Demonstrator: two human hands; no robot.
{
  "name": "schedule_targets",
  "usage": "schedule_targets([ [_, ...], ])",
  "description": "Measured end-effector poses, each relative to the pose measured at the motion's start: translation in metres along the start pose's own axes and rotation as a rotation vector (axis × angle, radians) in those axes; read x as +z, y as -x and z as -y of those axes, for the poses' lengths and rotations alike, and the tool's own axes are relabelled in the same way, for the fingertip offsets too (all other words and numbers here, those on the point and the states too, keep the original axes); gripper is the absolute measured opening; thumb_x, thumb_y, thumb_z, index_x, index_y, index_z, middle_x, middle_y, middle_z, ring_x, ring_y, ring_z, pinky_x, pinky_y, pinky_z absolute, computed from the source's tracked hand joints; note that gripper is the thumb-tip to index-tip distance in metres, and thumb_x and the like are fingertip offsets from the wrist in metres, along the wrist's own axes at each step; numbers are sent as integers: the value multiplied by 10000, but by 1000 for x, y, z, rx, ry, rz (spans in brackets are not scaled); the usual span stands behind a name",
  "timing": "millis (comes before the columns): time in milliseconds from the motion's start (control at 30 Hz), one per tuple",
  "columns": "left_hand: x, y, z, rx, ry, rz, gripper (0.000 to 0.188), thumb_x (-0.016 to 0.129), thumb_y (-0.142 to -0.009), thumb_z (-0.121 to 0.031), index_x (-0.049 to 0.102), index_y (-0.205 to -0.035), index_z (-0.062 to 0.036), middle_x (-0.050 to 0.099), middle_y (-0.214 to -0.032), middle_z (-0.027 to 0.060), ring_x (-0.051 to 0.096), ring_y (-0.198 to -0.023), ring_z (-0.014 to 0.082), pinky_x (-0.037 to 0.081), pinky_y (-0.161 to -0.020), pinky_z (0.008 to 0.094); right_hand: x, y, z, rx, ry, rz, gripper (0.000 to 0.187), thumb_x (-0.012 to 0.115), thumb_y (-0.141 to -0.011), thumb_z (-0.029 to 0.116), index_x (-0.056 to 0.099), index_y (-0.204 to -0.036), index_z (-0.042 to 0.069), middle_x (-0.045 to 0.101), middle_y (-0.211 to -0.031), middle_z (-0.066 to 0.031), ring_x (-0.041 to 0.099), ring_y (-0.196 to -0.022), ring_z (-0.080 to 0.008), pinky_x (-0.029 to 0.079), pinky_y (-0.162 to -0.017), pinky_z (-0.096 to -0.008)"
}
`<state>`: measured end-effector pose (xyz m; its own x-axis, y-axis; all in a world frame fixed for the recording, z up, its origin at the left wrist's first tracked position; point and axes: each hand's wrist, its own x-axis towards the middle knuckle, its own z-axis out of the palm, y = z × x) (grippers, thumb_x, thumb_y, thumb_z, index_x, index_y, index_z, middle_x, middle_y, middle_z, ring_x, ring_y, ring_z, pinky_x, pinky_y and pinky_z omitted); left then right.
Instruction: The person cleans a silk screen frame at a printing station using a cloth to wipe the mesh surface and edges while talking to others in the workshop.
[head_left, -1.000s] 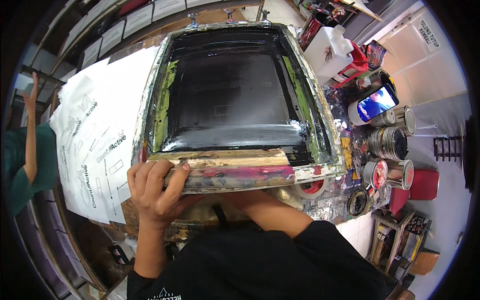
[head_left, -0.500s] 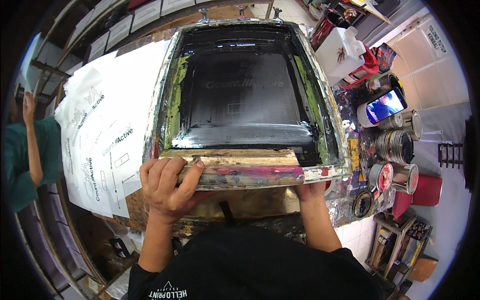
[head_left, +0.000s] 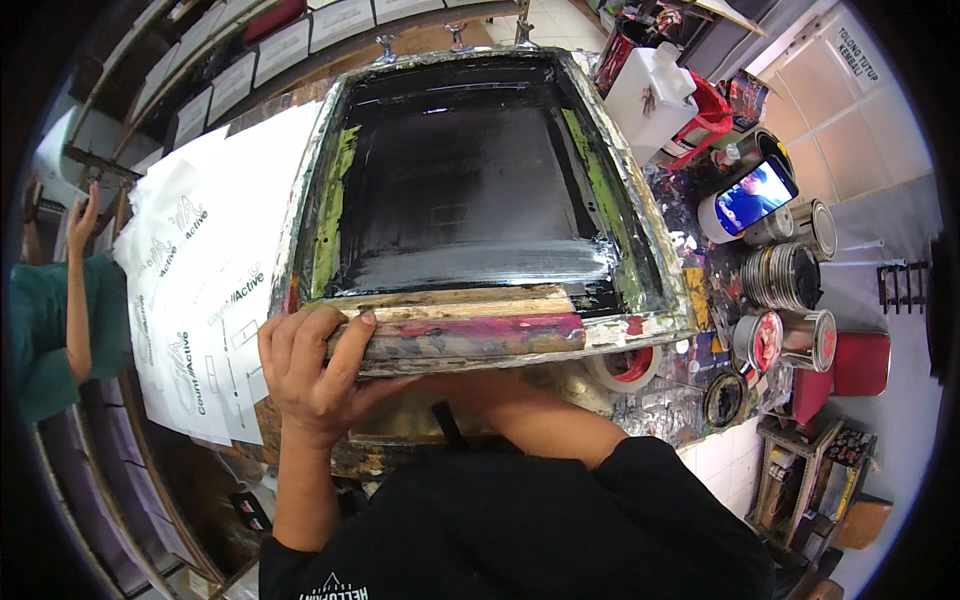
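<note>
The frame (head_left: 655,325) is held over the middle of the table (head_left: 680,397), its near edge raised and its mesh (head_left: 460,180) coated black. Near that edge's left corner, the bar (head_left: 480,335) and the frame are gripped together by the left hand (head_left: 312,370), fingers curled over. The right forearm (head_left: 560,420) is passed beneath; the right hand is hidden, so its state cannot be told. Handling under the lifted frame seems to be in hand; a steady left hold is called for. Sheets (head_left: 200,260) are laid along the table's left edge.
</note>
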<state>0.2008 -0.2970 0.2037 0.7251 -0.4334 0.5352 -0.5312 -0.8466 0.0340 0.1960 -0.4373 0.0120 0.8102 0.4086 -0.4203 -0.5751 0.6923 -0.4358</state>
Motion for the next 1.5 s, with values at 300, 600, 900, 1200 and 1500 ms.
schedule_targets([
  [300, 18, 22, -4, -14, 1, -25, 628, 859, -708, -529, 705, -1171, -134, 637, -1093, 79, 624, -983, 278, 443, -850, 476, -15, 78, 46, 10, 963, 158, 440, 578, -1011, 145, 548, -1429, 9, 582, -1434, -137, 553, -1314, -277, 435, -1126, -419],
  [600, 76, 80, -11, 47, -64, -95, 648, 856, -740, -547, 673, -1186, -114, 627, -1129, 93, 603, -1009, 302, 440, -871, 491, -66, 225, 142, 17, 783, -51, 341, 578, -985, 86, 648, -1305, -9, 684, -1294, -98, 609, -1218, -181, 460, -1072, -338],
  [900, 75, 81, -14, -49, -34, -55, 602, 844, -756, -539, 695, -1185, -144, 631, -1127, 64, 605, -1027, 272, 446, -928, 493, -61, 286, 196, -301, 1707, -450, 330, 592, -887, -22, 611, -1217, -22, 651, -1134, -205, 638, -1099, -375, 486, -997, -425],
  [1200, 76, 83, -7, -29, -8, -62, 556, 772, -821, -561, 689, -1180, -144, 630, -1117, 47, 598, -1019, 264, 446, -909, 485, -71, 259, 183, -365, 1952, -876, 352, 670, -826, -43, 515, -1141, -30, 491, -1179, -255, 544, -1074, -469, 468, -935, -502],
  [1500, 81, 85, -7, -56, 14, -104, 293, 767, -886, -206, 677, -1161, -251, 633, -1064, -24, 585, -1012, 182, 460, -885, 407, -97, 251, 180, -357, 2142, -801, 210, 691, -856, -3, 619, -1052, -7, 595, -1059, -227, 602, -998, -455, 494, -882, -490],
])
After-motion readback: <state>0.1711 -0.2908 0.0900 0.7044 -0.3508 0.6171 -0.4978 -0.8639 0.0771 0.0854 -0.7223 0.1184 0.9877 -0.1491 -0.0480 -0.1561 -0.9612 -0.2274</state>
